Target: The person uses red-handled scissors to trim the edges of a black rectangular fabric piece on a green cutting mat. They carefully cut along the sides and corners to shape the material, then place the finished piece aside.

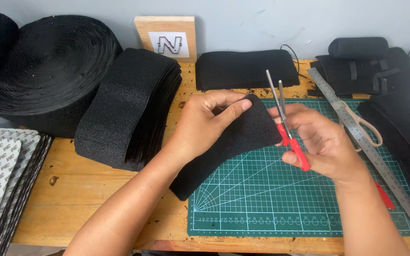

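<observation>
Black foam strip (233,142) bends upward over a green cutting mat (281,199) as a person's left hand (205,123) clamps its upper end between thumb and fingers. Just beside it, the right hand (319,142) is closed on red-handled scissors (285,118), blades slightly parted and pointing up at the strip's edge. A steel ruler (371,151) lies slantwise across the mat's right side, with foam stacks (129,109) piled on the wooden table (86,189).

Wooden table (91,189): cutting mat (262,199), ruler (380,161), foam stacks (129,104).
</observation>
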